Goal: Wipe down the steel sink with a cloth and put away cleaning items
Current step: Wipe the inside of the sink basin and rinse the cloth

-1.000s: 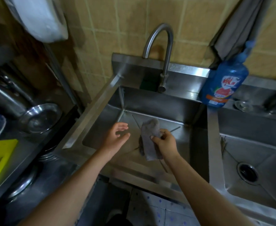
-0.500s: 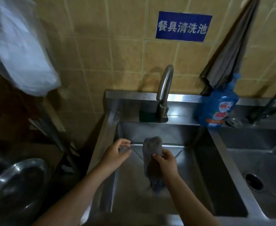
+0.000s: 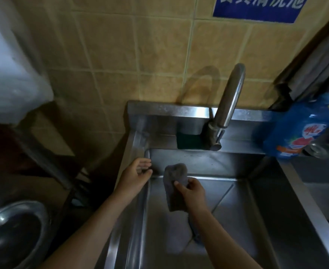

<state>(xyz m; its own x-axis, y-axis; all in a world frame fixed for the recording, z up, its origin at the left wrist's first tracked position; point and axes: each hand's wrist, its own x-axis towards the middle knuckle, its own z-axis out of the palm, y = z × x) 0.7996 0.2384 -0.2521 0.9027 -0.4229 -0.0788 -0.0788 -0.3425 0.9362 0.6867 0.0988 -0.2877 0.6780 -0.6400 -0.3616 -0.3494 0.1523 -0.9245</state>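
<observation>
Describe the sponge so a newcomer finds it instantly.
Start at the steel sink and find its curved faucet. Left of the faucet's base, on the back ledge, sits the sponge: a dark green block, unlike the grey cloth the right hand holds.

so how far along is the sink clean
Done: nothing I can confirm; the sink shows no clear wiped area. In hand: the right hand grips the cloth over the basin, left hand open beside it. Left: wiping, then putting away the bottle and sponge on the back ledge.
</observation>
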